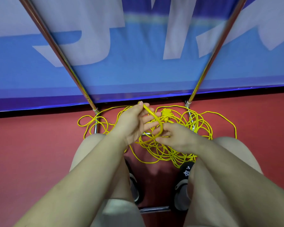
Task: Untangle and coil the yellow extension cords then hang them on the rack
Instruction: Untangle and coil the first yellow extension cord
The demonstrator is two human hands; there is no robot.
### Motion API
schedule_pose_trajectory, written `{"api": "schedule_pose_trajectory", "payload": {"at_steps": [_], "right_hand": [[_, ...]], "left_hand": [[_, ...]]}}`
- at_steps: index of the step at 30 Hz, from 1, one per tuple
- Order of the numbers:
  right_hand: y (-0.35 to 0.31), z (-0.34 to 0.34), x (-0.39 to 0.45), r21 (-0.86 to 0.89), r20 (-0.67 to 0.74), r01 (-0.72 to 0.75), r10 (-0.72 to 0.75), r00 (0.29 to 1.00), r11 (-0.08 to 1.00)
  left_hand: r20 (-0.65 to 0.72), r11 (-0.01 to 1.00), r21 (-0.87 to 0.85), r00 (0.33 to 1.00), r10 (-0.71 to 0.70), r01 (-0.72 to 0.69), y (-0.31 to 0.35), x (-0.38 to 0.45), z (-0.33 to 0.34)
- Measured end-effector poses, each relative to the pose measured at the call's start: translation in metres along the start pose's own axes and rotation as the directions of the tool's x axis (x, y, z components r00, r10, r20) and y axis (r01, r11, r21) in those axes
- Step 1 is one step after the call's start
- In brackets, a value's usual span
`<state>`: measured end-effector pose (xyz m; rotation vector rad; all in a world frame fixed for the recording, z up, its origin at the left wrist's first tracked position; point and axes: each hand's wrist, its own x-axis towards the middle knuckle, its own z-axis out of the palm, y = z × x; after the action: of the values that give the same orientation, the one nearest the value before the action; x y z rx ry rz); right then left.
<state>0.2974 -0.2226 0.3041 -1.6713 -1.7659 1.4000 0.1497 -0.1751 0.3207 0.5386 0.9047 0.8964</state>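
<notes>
A tangled heap of yellow extension cord (175,145) lies on the red floor between my knees and the rack's feet. A yellow plug block (166,112) sits at the far side of the heap. My left hand (134,123) pinches one raised strand (156,118) between thumb and fingers, palm turned inward. That strand curves down to my right hand (175,136), whose fingers grip it just above the pile. Two chrome rack poles (61,51) (220,43) rise from the floor on either side of the cord.
A blue banner with pale lettering (138,71) stands directly behind the rack. The rack's chrome base bars (96,123) (154,209) run under the cord and under me. My knees and dark shoes (184,185) flank the pile.
</notes>
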Motion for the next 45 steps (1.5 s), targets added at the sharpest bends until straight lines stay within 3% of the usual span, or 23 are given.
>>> {"api": "schedule_pose_trajectory", "payload": {"at_steps": [4, 6, 8, 10, 13, 19, 21, 22, 24, 26, 28, 31, 35, 37, 39, 42, 43, 45], "right_hand": [[0.01, 0.008, -0.016, 0.106, -0.15, 0.078, -0.062, 0.987, 0.991], [0.017, 0.008, -0.017, 0.22, -0.185, 0.056, -0.015, 0.983, 0.974], [0.017, 0.002, -0.015, 0.416, -0.2, -0.024, 0.118, 0.973, 0.909], [0.016, -0.006, -0.013, 0.609, -0.19, -0.056, 0.214, 0.958, 0.792], [0.021, -0.015, -0.01, 0.784, -0.228, -0.006, 0.297, 0.927, 0.62], [0.027, -0.028, -0.002, 0.924, -0.263, 0.129, 0.353, 0.898, 0.359], [0.027, -0.03, -0.002, 0.931, -0.254, 0.144, 0.312, 0.916, 0.336], [0.028, -0.029, -0.001, 0.923, -0.25, 0.137, 0.289, 0.924, 0.359], [0.029, -0.024, 0.0, 0.841, -0.225, 0.056, 0.253, 0.941, 0.538], [0.029, -0.012, 0.0, 0.635, -0.17, -0.062, 0.218, 0.961, 0.77], [0.028, 0.004, 0.002, 0.461, -0.107, -0.091, 0.157, 0.982, 0.883], [0.029, 0.02, 0.005, 0.247, -0.067, -0.042, 0.06, 0.996, 0.968], [0.034, 0.018, 0.01, 0.001, -0.194, -0.038, 0.038, 0.98, 0.999], [0.034, 0.012, 0.01, 0.048, -0.281, -0.026, 0.038, 0.959, 0.999], [0.029, 0.005, 0.009, 0.259, -0.318, 0.015, 0.07, 0.946, 0.966], [0.023, -0.006, 0.004, 0.593, -0.284, -0.004, 0.214, 0.934, 0.805], [0.024, -0.01, 0.003, 0.666, -0.271, -0.001, 0.243, 0.931, 0.746], [0.026, -0.018, 0.001, 0.776, -0.264, 0.028, 0.285, 0.921, 0.631]], "left_hand": [[0.079, 0.987, -0.131, 0.993, -0.085, 0.095, -0.01, -0.011, -0.015], [0.014, 0.988, 0.119, 0.994, -0.105, 0.102, -0.024, -0.011, -0.026], [0.009, 0.858, 0.51, 0.997, -0.079, 0.063, -0.036, -0.009, -0.031], [0.079, 0.694, 0.72, 0.992, -0.095, 0.009, -0.046, -0.006, -0.031], [0.074, 0.47, 0.882, 0.995, -0.071, -0.032, -0.054, -0.003, -0.029], [0.157, 0.179, 0.967, 0.977, 0.146, -0.182, -0.062, 0.004, -0.028], [0.131, 0.221, 0.96, 0.973, 0.189, -0.172, -0.064, 0.008, -0.029], [0.106, 0.304, 0.939, 0.976, 0.193, -0.162, -0.063, 0.01, -0.029], [0.026, 0.553, 0.825, 0.986, 0.167, -0.115, -0.058, 0.011, -0.025], [-0.039, 0.786, 0.615, 0.994, 0.102, -0.057, -0.053, 0.012, -0.021], [-0.056, 0.91, 0.415, 0.998, 0.042, -0.015, -0.047, 0.011, -0.018], [-0.056, 0.991, 0.126, 0.998, -0.033, 0.04, -0.039, 0.01, -0.015], [-0.057, 0.996, -0.085, 0.997, -0.045, 0.04, -0.03, 0.011, -0.015], [-0.049, 0.998, -0.032, 0.997, -0.051, 0.05, -0.031, 0.013, -0.017], [-0.051, 0.966, 0.25, 0.997, -0.058, 0.069, -0.037, 0.012, -0.02], [0.052, 0.669, 0.743, 0.997, -0.064, 0.005, -0.045, 0.005, -0.019], [0.06, 0.573, 0.82, 0.993, -0.097, 0.006, -0.048, 0.002, -0.017], [0.04, 0.477, 0.878, 0.986, -0.162, 0.043, -0.051, -0.002, -0.015]]}}
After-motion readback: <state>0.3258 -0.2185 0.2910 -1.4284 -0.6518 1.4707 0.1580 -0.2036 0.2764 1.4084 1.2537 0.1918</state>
